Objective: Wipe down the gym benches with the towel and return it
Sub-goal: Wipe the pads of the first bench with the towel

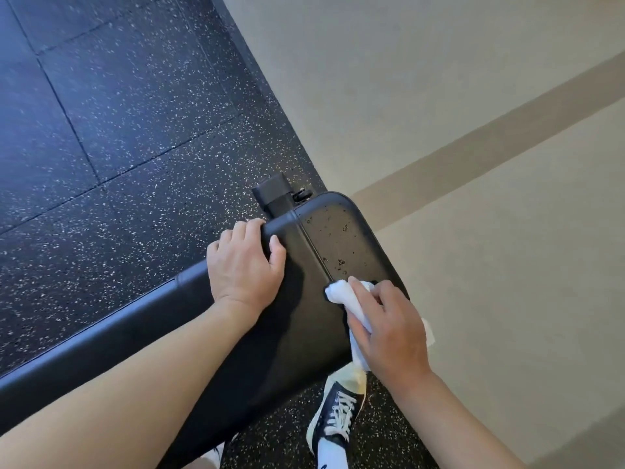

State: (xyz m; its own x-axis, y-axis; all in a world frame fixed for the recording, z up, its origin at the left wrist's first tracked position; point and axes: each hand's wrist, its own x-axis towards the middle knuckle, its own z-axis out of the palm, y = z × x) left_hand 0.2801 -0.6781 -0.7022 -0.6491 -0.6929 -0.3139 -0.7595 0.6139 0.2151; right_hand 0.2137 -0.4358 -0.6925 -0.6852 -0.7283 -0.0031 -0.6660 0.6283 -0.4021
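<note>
Left hand (245,265) grips the black bench pad's (297,319) far edge; right hand (389,328) presses a clutched white towel (341,294) near its end.

Black padded bench (297,309), droplets at end; crumpled white towel (341,292) on it.

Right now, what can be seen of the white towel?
The white towel looks like soft cloth, bunched into a wad. The right hand holds it in a curled grip and presses its front end onto the black bench pad, just short of the droplets. A bit sticks out past the hand's far side.
</note>
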